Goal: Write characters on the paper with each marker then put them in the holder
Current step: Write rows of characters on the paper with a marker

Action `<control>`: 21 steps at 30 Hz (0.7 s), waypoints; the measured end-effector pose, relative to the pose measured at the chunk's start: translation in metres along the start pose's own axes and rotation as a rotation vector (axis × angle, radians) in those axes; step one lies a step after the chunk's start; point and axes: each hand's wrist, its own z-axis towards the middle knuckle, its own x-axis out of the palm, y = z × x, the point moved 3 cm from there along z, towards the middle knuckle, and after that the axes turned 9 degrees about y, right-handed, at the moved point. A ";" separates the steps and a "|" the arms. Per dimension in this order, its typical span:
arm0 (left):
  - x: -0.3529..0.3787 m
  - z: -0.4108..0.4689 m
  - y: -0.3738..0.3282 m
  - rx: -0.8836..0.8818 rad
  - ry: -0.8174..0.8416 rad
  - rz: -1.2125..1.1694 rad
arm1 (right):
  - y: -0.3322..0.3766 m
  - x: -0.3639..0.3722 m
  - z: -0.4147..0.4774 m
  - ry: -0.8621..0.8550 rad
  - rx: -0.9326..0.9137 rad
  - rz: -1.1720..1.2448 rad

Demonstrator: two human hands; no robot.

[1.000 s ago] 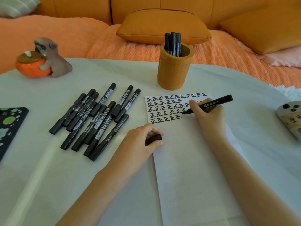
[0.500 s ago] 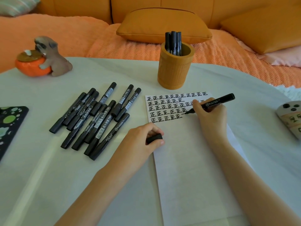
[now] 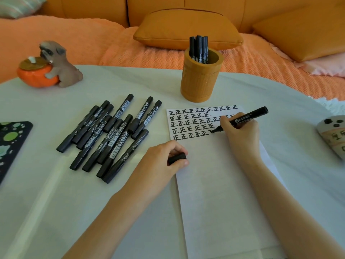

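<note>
1. One marker (image 3: 246, 117) is pinched in our right hand (image 3: 240, 131), fingers curled round the barrel near the nib.
2. Long axis slanted: nib points down-left and touches the paper (image 3: 224, 184) at the end of a row of characters; rear end points up-right.
3. Left hand (image 3: 160, 159) grips the cap (image 3: 177, 158) at the paper's left edge.
4. Loose markers (image 3: 110, 139) lie left of the paper; the holder (image 3: 200, 81) stands just behind it, several markers upright inside.

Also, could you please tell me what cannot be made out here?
Head view.
Characters on the paper at right: covered by the right hand.
Lower ends of standing markers: hidden by the holder wall.
Part of the cap: inside the left hand.
Black patterned board: cut by the left edge.
</note>
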 end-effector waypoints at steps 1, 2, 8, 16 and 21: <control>0.000 0.000 0.000 0.001 0.000 -0.002 | 0.000 0.000 0.000 0.001 -0.001 -0.001; 0.000 0.000 0.000 0.002 0.001 -0.004 | 0.000 0.000 0.000 0.001 0.000 -0.001; 0.000 0.000 0.000 -0.002 0.002 0.002 | 0.000 0.000 0.000 0.002 0.005 -0.001; 0.000 0.000 -0.001 -0.008 0.002 0.014 | 0.000 -0.001 0.000 -0.015 0.006 0.032; 0.000 0.000 -0.001 -0.013 0.003 0.006 | -0.001 0.000 0.001 -0.017 0.016 0.017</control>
